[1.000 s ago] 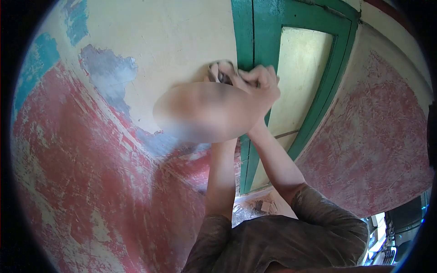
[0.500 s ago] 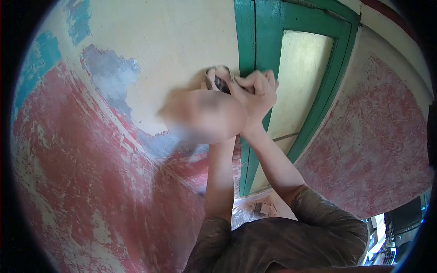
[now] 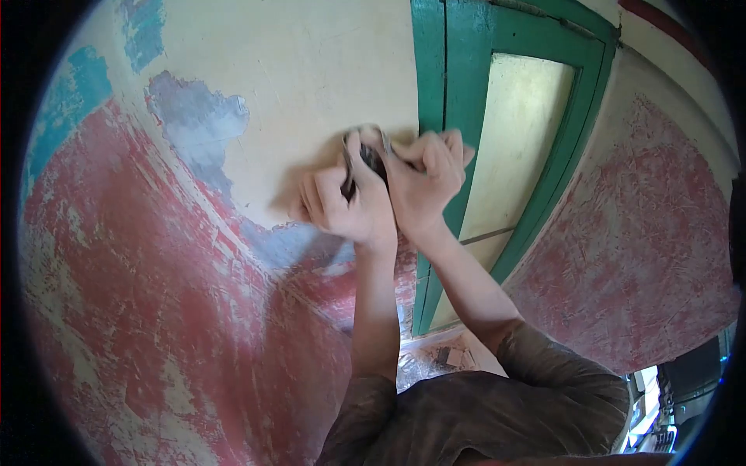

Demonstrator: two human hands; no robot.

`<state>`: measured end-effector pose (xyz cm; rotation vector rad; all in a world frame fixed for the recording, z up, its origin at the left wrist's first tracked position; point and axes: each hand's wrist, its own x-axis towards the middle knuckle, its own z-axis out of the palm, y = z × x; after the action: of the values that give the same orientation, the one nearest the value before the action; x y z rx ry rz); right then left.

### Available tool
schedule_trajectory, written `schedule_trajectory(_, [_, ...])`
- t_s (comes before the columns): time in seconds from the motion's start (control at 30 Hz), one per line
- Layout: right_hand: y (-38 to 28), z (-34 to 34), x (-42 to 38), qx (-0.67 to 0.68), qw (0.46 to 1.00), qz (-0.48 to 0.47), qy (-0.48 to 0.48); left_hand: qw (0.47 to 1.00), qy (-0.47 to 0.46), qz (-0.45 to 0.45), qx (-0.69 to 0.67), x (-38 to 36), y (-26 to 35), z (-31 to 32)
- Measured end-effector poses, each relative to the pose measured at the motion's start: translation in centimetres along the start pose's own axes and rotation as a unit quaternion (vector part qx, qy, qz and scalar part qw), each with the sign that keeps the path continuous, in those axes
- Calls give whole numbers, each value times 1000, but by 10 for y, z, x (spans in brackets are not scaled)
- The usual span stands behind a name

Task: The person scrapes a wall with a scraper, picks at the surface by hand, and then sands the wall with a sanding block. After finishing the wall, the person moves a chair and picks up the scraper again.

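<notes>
My left hand (image 3: 348, 200) and my right hand (image 3: 426, 182) are side by side against the cream upper wall (image 3: 318, 70). Between them they grip a thin, dark, curved piece (image 3: 371, 159), whose edge arches above the thumbs. Both thumbs point up along it, and the fingers are curled in on either side. Most of the piece is hidden by the hands, so its exact kind does not show. The right knuckles come close to the green door frame (image 3: 431, 62).
Left and below, the wall carries scraped red paint (image 3: 155, 311), a bare grey patch (image 3: 194, 116) and some turquoise paint (image 3: 81, 81). A green door (image 3: 587, 101) with a pale panel stands right of my hands. Rubble (image 3: 451, 357) lies on the floor below.
Both hands have shifted slightly down and left in view, still gripping the curved piece. The left hand, blurred before, shows clearly now. The view has moved a little.
</notes>
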<state>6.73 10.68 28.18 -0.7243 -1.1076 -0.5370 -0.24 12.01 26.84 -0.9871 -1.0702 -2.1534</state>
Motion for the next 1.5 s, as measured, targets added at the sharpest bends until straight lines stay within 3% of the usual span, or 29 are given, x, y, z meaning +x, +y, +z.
schedule_trajectory(0.07, [5, -18, -34, -13, 1000, 16, -20, 999, -1, 27, 45, -29, -9, -20])
schedule_trajectory(0.17, [14, -31, -73, -19, 998, 28, -50, 998, -31, -15, 51, -57, -20, -41])
schedule_trajectory(0.4, [-22, 8, 12, 6, 999, 26, -35, 999, 20, -29, 35, 4, -5, -2])
schedule_trajectory(0.53, [-5, -17, -32, -41, 995, 27, -84, 999, 14, -11, 36, -33, -16, -23])
schedule_trajectory(0.67, [1, -29, -64, -36, 996, 31, -69, 997, -8, 1, 74, -58, -23, -44])
schedule_trajectory(0.8, [-22, 18, 15, 6, 999, -25, -21, 997, 59, -23, 42, 12, -12, 4])
schedule_trajectory(0.87, [-24, 19, 18, 5, 999, -25, -34, 997, 58, 11, 45, 23, -9, 8])
schedule_trajectory(1.0, [-14, -3, -18, -8, 997, -26, -70, 995, 68, 21, 76, -22, -20, -18])
schedule_trajectory(1.07, [-1, -21, -51, -17, 997, -19, -78, 996, 17, -26, 81, -59, -31, -39])
schedule_trajectory(1.33, [-29, 26, 29, 6, 998, -41, -40, 996, 65, -39, 49, 20, -10, 11])
schedule_trajectory(1.43, [-17, 9, 1, 6, 998, -40, -47, 994, 78, 25, 74, 2, -16, -1])
schedule_trajectory(1.5, [-8, -9, -30, 6, 998, -30, -53, 995, 45, 21, 84, -35, -25, -24])
